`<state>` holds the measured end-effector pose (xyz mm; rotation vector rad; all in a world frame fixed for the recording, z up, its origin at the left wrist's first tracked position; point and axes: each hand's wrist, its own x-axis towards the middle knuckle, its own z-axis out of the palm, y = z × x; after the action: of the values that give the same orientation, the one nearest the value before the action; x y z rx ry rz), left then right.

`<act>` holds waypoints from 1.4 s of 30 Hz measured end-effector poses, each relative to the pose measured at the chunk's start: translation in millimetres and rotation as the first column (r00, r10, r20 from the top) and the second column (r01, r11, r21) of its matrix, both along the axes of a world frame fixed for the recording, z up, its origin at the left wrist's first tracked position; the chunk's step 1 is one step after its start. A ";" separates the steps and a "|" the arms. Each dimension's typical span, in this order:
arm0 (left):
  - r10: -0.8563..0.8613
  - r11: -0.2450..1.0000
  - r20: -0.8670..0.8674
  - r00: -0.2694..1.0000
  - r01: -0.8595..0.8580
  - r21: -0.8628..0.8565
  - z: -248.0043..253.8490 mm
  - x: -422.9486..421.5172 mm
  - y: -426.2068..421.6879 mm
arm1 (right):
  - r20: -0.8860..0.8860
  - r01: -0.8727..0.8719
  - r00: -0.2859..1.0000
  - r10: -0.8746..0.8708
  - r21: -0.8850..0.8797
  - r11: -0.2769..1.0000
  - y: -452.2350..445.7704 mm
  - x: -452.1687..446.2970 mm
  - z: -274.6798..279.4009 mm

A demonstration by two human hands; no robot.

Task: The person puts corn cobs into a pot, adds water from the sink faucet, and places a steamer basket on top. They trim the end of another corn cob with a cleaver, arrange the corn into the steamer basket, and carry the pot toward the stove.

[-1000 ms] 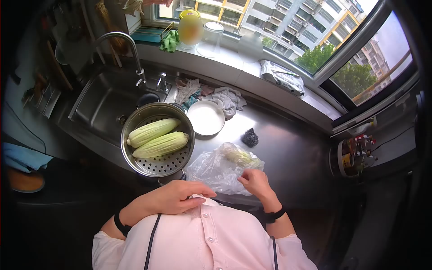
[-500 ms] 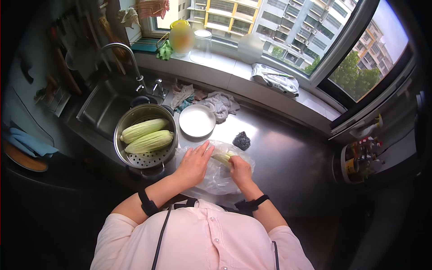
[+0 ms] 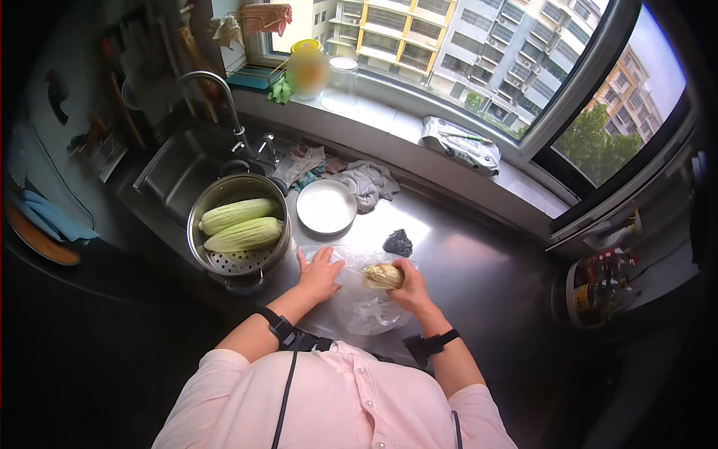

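Work area: a stainless-steel counter below a window, with buildings and trees visible outside. An ear of corn, pale yellow, is located above the clear plastic bag at the near edge of the counter. The right hand grasps it from the right side, fingers closed around it. The left hand is open and grips nothing; it lies palm down, fingers spread, on the left part of the bag. Whether it presses on the plastic cannot be told. Just beyond the right hand sits a dark scourer. Farther back, a white plate lies flat, with crumpled cloths directly behind it. To the left of the plate stands a metal pot holding two green-husked ears, side by side on a perforated tray. Behind the pot are the sink and its curved faucet. On the sill are a yellow-lidded jar, a clear glass jar and a white packet.
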<state>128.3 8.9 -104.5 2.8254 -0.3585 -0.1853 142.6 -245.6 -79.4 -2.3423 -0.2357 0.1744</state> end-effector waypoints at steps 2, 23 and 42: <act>-0.023 0.999 -0.053 0.998 0.020 -0.046 -19.1 6.7 -6.7 | -0.030 0.000 0.999 0.013 0.379 0.926 -23.4 2.2 7.9; -0.600 0.681 -0.429 0.675 0.150 -0.717 169.9 -29.2 80.7 | 0.367 -0.553 0.827 0.427 0.388 0.738 177.2 19.8 192.5; 0.318 0.565 0.019 0.948 -0.174 -0.806 146.6 -98.3 297.0 | 0.391 -0.565 0.684 0.616 -0.249 0.786 348.9 75.8 150.3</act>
<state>30.0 305.9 42.1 1.9366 -0.0305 0.2321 218.4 103.3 71.0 -2.3006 -1.2628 -0.0626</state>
